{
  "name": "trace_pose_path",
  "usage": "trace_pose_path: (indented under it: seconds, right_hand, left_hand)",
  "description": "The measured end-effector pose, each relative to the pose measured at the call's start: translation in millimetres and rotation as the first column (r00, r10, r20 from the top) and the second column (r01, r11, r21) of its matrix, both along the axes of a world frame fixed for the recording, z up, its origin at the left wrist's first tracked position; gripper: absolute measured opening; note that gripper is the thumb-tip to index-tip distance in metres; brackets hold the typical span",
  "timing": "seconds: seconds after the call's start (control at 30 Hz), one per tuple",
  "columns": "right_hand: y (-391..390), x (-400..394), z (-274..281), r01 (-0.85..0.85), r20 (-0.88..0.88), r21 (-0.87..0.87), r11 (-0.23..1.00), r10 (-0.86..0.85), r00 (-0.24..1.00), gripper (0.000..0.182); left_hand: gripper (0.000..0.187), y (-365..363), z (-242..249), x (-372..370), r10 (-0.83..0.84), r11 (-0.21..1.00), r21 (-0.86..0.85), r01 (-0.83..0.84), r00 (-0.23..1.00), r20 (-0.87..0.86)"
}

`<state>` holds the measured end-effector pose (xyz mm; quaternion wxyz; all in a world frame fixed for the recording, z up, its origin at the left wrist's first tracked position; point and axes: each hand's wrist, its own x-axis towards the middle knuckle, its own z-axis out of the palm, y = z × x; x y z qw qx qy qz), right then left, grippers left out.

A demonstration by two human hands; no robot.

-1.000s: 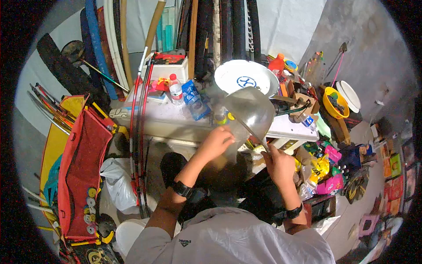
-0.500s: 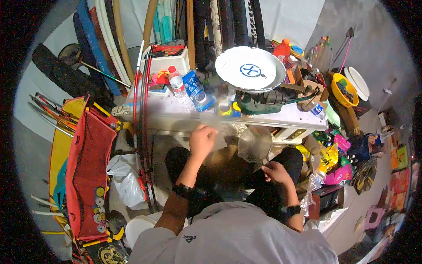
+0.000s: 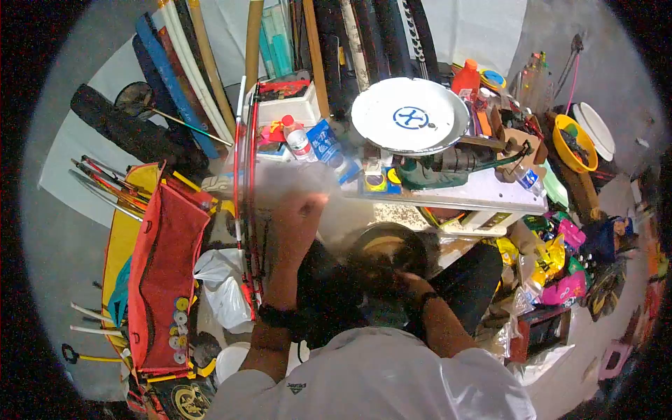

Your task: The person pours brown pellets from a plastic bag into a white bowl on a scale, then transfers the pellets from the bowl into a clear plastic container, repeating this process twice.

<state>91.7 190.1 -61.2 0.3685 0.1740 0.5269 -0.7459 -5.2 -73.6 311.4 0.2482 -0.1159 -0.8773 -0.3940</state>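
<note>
My left hand, blurred, is raised at the table's front edge, its fingers closed on something pale and see-through that I cannot make out. Lower and to the right, my right hand grips the handle of a round, dark-looking pan, smeared by motion, above my lap. Beyond the hands, a white enamel dish with a blue mark rests on a green scale. A red-capped bottle and a blue packet stand to its left on the table.
Thin red and white rods rise beside my left arm. A red bag and white plastic bag are at the left. Colourful packets lie at the right, below a yellow basket. Long tubes lean behind the table.
My left hand has moved left and slightly up with the see-through thing. My right hand and the pan have moved left, and the pan is now tilted differently. The view has shifted.
</note>
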Motion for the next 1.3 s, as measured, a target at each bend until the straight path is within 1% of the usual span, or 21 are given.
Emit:
trace_pose_path:
  seconds: [0.03, 0.07, 0.2, 0.23, 0.27, 0.3, 0.43, 0.6, 0.67, 0.7, 0.73, 0.77, 0.8, 0.83, 0.9, 1.03, 1.1, 1.13, 1.17, 1.27, 1.3]
  right_hand:
    - [-3.1, 10.3, -6.7, 0.049, -0.050, 0.031, 0.998, -0.047, 0.998, 0.028]
    - [-3.0, 17.2, -20.1, 0.193, 0.177, -0.115, 0.974, -0.171, 0.969, 0.031]
    - [5.8, 26.2, -70.7, 0.356, 0.243, -0.169, 0.919, -0.311, 0.919, 0.030]
    - [13.6, 26.0, -76.6, 0.141, 0.015, -0.005, 0.990, -0.140, 0.990, 0.025]
    - [18.3, 23.2, -75.8, -0.042, -0.175, 0.207, 0.977, 0.080, 0.981, 0.022]
    - [19.3, 26.2, -75.1, -0.078, -0.219, 0.327, 0.942, 0.155, 0.963, 0.022]
    - [13.1, 26.1, -70.2, -0.044, -0.193, 0.582, 0.812, 0.190, 0.963, 0.025]
    - [-0.3, 11.9, -46.7, 0.085, -0.207, 0.901, 0.425, 0.249, 0.946, 0.029]
    - [-6.5, -7.1, -35.6, 0.185, -0.273, 0.877, 0.444, 0.143, 0.951, 0.031]
    - [-7.5, -23.5, -52.8, 0.196, -0.235, 0.569, 0.798, -0.071, 0.969, 0.038]
    - [-5.9, -38.9, -71.6, 0.248, -0.099, 0.134, 0.960, -0.236, 0.967, 0.045]
    - [-7.6, -38.4, -6.6, 0.338, 0.079, -0.320, 0.885, -0.331, 0.940, 0.052]
    - [-10.9, -37.5, 74.8, 0.431, 0.338, -0.635, 0.641, -0.271, 0.901, 0.060]
    - [-16.4, -38.3, 116.0, 0.326, 0.250, -0.819, 0.472, -0.219, 0.943, 0.066]
    - [-23.1, -30.9, 181.0, 0.348, 0.244, -0.817, 0.459, -0.273, 0.931, 0.058]
    - [-18.0, -18.3, 152.2, 0.292, 0.224, -0.810, 0.508, -0.192, 0.956, 0.047]
    - [-18.6, -6.7, 142.7, 0.212, 0.186, -0.893, 0.397, -0.102, 0.977, 0.043]
    - [-20.5, 1.8, 146.7, 0.243, 0.226, -0.880, 0.409, -0.089, 0.970, 0.042]
    - [-23.5, 4.4, 154.8, 0.238, 0.223, -0.876, 0.419, -0.086, 0.971, 0.042]
    - [-28.9, 7.8, 174.0, 0.195, 0.193, -0.943, 0.270, -0.035, 0.981, 0.046]
    - [-25.4, 8.3, 187.5, 0.193, 0.192, -0.941, 0.280, -0.030, 0.981, 0.046]
  left_hand:
    - [0.010, 2.1, 4.1, -1.0, -0.014, 0.999, -0.036, 0.014, 1.000, -0.025]
    - [0.009, 4.0, 6.6, -2.8, -0.031, 0.997, -0.072, 0.027, 0.998, -0.049]
    - [0.007, 15.3, 10.8, -7.0, -0.117, 0.986, -0.137, 0.100, 0.986, -0.119]
    - [0.007, 20.4, 14.7, -5.1, -0.103, 0.982, -0.169, 0.086, 0.990, -0.096]
    - [0.006, 25.8, 19.5, -4.3, -0.090, 0.977, -0.201, 0.073, 0.993, -0.076]
    - [0.006, 29.8, 22.6, -4.4, -0.103, 0.976, -0.203, 0.085, 0.991, -0.082]
    - [0.007, 37.6, 38.9, 0.6, -0.184, 0.965, -0.209, 0.158, 0.977, -0.107]
    - [0.008, 46.9, 63.4, 4.3, -0.246, 0.964, -0.154, 0.218, 0.948, -0.203]
    - [0.008, 53.6, 74.1, 6.3, -0.333, 0.943, -0.061, 0.329, 0.938, -0.099]
    - [0.008, 57.4, 75.1, 7.4, -0.336, 0.942, -0.060, 0.331, 0.936, -0.107]
    - [0.008, 61.6, 74.7, 9.6, -0.376, 0.924, -0.095, 0.370, 0.925, -0.057]
    - [0.008, 63.7, 74.4, 10.9, -0.412, 0.904, -0.126, 0.409, 0.911, -0.004]
    - [0.006, 59.4, 64.8, 2.4, -0.645, 0.736, -0.439, 0.516, 0.731, -0.224]
    - [0.006, 60.4, 57.8, 1.3, -0.645, 0.738, -0.435, 0.516, 0.728, -0.232]
    - [0.007, 64.5, 44.1, 7.8, -0.807, 0.584, -0.275, 0.764, 0.584, -0.093]
    - [0.007, 63.5, 26.9, 22.1, -0.890, 0.454, -0.111, 0.884, 0.456, -0.004]
    - [0.008, 56.7, 25.1, 27.2, -0.912, 0.408, -0.070, 0.910, 0.410, 0.011]
    - [0.008, 53.1, 19.6, 27.6, -0.919, 0.393, -0.056, 0.918, 0.393, 0.000]
    - [0.008, 49.1, 17.3, 29.4, -0.917, 0.399, -0.055, 0.916, 0.399, -0.010]
    - [0.010, 35.9, 19.3, 33.6, -0.869, 0.492, 0.002, 0.870, 0.491, 0.068]
    - [0.015, 31.6, 28.5, 37.1, -0.781, 0.624, -0.034, 0.781, 0.624, 0.010]
